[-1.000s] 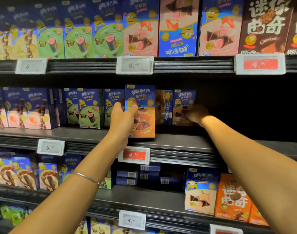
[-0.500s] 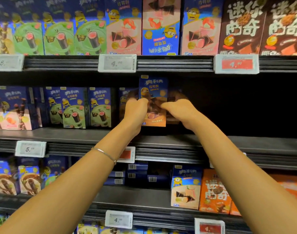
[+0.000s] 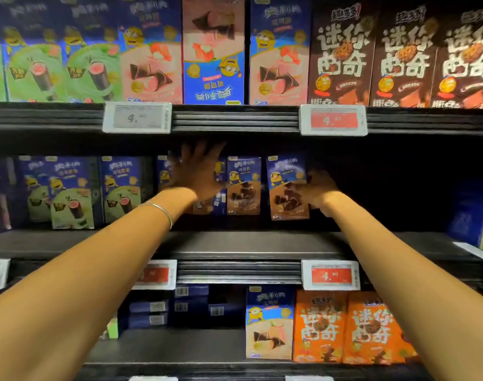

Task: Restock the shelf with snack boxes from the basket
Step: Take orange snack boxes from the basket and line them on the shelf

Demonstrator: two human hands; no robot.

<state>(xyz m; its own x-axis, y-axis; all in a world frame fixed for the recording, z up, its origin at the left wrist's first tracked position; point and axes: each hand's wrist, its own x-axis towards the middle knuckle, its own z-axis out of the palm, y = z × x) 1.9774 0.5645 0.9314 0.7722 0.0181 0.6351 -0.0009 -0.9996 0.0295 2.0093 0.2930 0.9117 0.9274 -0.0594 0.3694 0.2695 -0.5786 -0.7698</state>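
Standing upright at the back of the middle shelf (image 3: 262, 242), item one: brown-fronted snack box (image 3: 287, 188), cardboard, rectangular. Its long axis is vertical, its printed face turned to the near side and its top edge uppermost, leaning very slightly. Whether its base rests on the board or sits just above it cannot be told.

Right hand (image 3: 318, 192): fingers curled round the box's right edge, tips on the front panel, gripping it.

Left hand (image 3: 199, 171): fingers spread wide, motion-blurred, held before a partly hidden box (image 3: 217, 198) further left. Contact cannot be told. A thin metal bracelet (image 3: 162, 210) circles the wrist.

Between the two hands: second brown box (image 3: 243, 185), upright, same print, just beside item one.

Left of these: green-fronted boxes (image 3: 72, 196), upright.

Shelving: dark, matte boards with ribbed front rails, deep and shadowed to the right. Rail fittings: white price tag (image 3: 137, 117) and red price tag (image 3: 333, 120).

Upper shelf: pink-fronted boxes, one inverted box (image 3: 213, 50), and glossy dark brown cookie boxes (image 3: 342, 56) to the right.

Lower shelf: orange boxes (image 3: 320, 325), upright.
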